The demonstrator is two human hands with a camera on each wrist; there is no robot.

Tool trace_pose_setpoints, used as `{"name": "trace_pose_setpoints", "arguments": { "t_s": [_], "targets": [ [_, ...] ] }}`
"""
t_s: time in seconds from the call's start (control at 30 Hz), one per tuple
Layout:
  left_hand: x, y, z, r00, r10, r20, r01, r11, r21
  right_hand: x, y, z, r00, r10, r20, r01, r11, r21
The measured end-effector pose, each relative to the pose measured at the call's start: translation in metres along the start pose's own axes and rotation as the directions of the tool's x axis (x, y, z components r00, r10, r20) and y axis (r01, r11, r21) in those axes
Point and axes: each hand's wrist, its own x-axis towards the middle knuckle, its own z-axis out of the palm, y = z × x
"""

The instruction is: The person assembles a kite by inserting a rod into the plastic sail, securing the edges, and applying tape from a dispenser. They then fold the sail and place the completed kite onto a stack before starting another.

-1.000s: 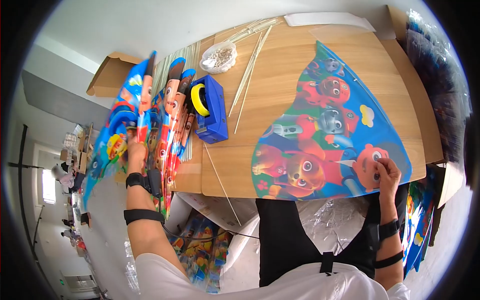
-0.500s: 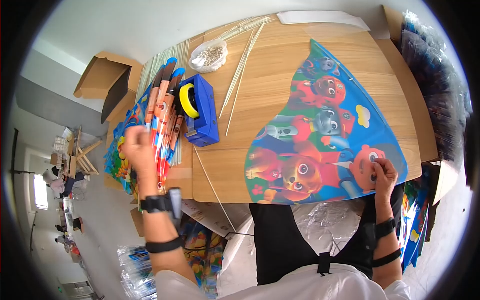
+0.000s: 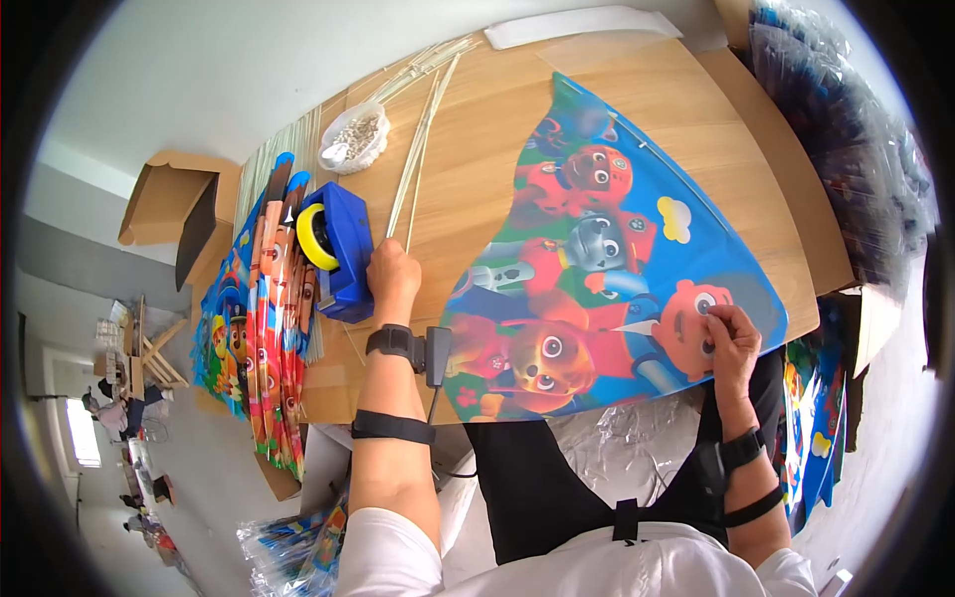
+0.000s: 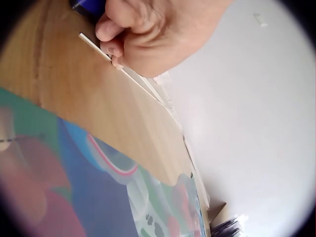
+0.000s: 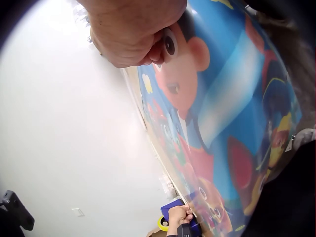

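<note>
Lying far left: slender bundles of folded printed film [image 3: 267, 338], beside the dispenser.
Tape dispenser: blue body [image 3: 350, 249] with a yellow roll [image 3: 312, 237]; no pulled-out strip is visible.
Tub: white plastic [image 3: 378, 150], holding small pale pieces, on the wooden tabletop [image 3: 477, 169].
Thin sticks: a few pale lengths [image 3: 428, 127] loose between tub and sheet, their near ends at the left hand.
Left hand: fingers [image 4: 116, 61] curled, pinching one slender stick [image 4: 93, 45] near its end.
Printed sheet: cartoon film [image 3: 577, 308], spread on the tabletop to the right of the left hand [image 3: 394, 284], its lower edge at the table's front.
Progress, as judged: partly done. A narrow pale rod [image 3: 629, 130] with a small fitting [image 3: 644, 145] lies along the sheet's upper right edge; no rod shows along the left edge, so fitting of further sticks seems left.
Right hand: thumb and fingers [image 3: 734, 343] drawn together against the printed face; whether they pinch film or a small part cannot be told.
Views compared: the left wrist camera alone reveals the stick's end projecting past the fingertips; the head camera alone shows the tub's contents; the right wrist camera shows the film curving beneath the right hand.
</note>
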Motion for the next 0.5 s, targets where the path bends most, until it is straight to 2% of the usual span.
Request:
{"name": "trace_pose_setpoints", "arguments": {
  "t_s": [0.13,0.23,0.33,0.4,0.43,0.5],
  "targets": [
    [-0.001,-0.006,0.003,0.996,0.083,-0.014,-0.083,0.996,-0.023,0.0,0.001,-0.001,0.999,0.045,0.006,-0.045,0.998,0.047],
    [-0.012,-0.011,0.006,0.997,0.07,-0.04,-0.073,0.996,-0.059,0.0,0.004,-0.003,1.0,0.026,0.012,-0.026,0.999,0.031],
    [-0.019,-0.012,-0.001,0.988,0.075,-0.133,-0.096,0.983,-0.156,0.002,0.006,-0.004,0.999,0.0,0.032,-0.003,0.997,0.072],
    [-0.02,-0.013,-0.004,0.994,0.105,-0.024,-0.107,0.981,-0.16,0.001,0.004,-0.003,1.0,-0.001,0.019,0.001,1.0,0.021],
    [-0.016,-0.014,-0.002,0.994,0.107,-0.026,-0.11,0.981,-0.162,0.001,0.004,-0.003,1.0,-0.016,0.007,0.016,1.0,0.006],
    [-0.008,-0.013,0.001,0.985,0.174,0.009,-0.174,0.985,0.003,0.001,0.004,-0.003,1.0,-0.009,0.015,0.009,1.0,0.01]
  ]
}}
